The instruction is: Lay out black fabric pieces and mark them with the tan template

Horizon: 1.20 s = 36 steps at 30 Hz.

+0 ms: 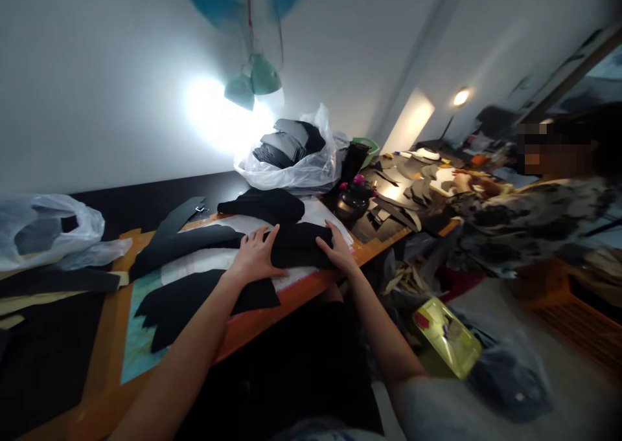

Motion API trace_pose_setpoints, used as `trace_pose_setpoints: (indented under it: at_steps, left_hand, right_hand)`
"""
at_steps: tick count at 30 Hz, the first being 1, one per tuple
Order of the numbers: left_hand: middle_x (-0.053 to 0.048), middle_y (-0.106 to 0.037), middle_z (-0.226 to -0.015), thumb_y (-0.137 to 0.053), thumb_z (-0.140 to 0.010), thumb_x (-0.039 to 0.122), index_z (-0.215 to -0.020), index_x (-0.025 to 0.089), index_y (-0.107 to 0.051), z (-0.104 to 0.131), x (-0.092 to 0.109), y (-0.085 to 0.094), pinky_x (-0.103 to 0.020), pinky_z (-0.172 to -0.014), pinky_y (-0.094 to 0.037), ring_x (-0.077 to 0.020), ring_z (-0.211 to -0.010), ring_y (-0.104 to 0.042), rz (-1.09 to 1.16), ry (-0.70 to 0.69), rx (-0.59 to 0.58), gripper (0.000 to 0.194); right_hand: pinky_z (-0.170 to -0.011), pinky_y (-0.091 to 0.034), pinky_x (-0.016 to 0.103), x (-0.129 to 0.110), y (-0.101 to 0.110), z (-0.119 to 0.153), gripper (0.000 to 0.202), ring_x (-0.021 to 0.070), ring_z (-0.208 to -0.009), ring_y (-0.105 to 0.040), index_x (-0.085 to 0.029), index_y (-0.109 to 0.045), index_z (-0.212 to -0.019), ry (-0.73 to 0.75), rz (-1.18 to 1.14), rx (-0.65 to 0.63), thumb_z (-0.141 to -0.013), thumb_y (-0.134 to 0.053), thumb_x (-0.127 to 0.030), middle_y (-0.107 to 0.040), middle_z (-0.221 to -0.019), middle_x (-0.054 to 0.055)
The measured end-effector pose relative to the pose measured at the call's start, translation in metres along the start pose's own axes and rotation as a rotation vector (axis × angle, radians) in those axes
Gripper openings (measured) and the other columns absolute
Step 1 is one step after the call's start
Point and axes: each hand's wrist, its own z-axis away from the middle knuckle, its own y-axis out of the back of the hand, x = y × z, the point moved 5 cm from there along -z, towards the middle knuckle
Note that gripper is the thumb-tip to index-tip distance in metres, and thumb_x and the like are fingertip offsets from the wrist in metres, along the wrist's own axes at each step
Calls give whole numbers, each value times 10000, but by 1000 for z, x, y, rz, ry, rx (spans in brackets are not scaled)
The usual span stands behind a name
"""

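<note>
A dark, flat stack of black cut pieces (301,243), fabric or leather-like, lies on the table in front of me. On its left end rests my left hand (255,254), thumb stretched away from the spread fingers. My right hand (337,250) touches the right end, with thumb and fingers apart. Just behind is another black bundle (262,204). To the left lie a long black strip (189,243) and a wide black piece with a jagged edge (189,298), partly covered by my left forearm. White sheets (311,215) show underneath.
Plastic bags stand at the back (291,180) and far left (87,224), the back one full of dark pieces. A dark round pot (354,198) is to the right. Beyond it a person (529,221) works at a table with scattered pieces. A yellow container (449,337) sits lower right.
</note>
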Motion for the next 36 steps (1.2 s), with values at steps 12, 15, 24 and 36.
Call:
trace_pose_setpoints:
  at_steps: [12, 15, 24, 36]
  left_hand:
    - [-256, -343, -1577, -938, -550, 585, -1547, 226, -366, 0, -10, -3, -665, -1121, -382, -502, -1441, -385, 42, 29, 42, 1205]
    - [-207, -540, -1418, -921, -618, 497, -1481, 204, -411, -1, -15, -1, -578, -1115, -444, -425, -1340, -534, 146, 3, 35, 1044]
    - [-235, -371, -1561, -966, -525, 552, -1641, 212, -144, -1, -13, -10, -585, -1208, -365, -446, -1471, -393, 297, -44, 60, 1426]
    - [-202, -428, -1505, -934, -587, 540, -1480, 213, -424, 0, -7, -4, -571, -1166, -407, -422, -1397, -465, 214, -64, 116, 1079]
  right_hand:
    - [-1176, -403, 480, 1, -9, 13, 519, 279, -1308, -557, -232, -572, -1391, -13, -83, 63, -1006, -460, -561, -615, -1337, 135]
    - [-1195, -391, 513, -5, -10, 21, 857, 328, -1363, -517, -222, -458, -1516, 35, -48, -27, -807, -758, -599, -543, -1432, 159]
    - [-1239, -313, 566, -12, 14, 12, 1239, 373, -1460, -396, -257, -281, -1639, 212, 24, -178, -627, -934, -549, -403, -1555, 172]
    - [-1206, -239, 691, -38, 4, 20, 992, 434, -1481, -327, -332, -415, -1603, 267, 317, -124, -748, -836, -610, -373, -1589, 171]
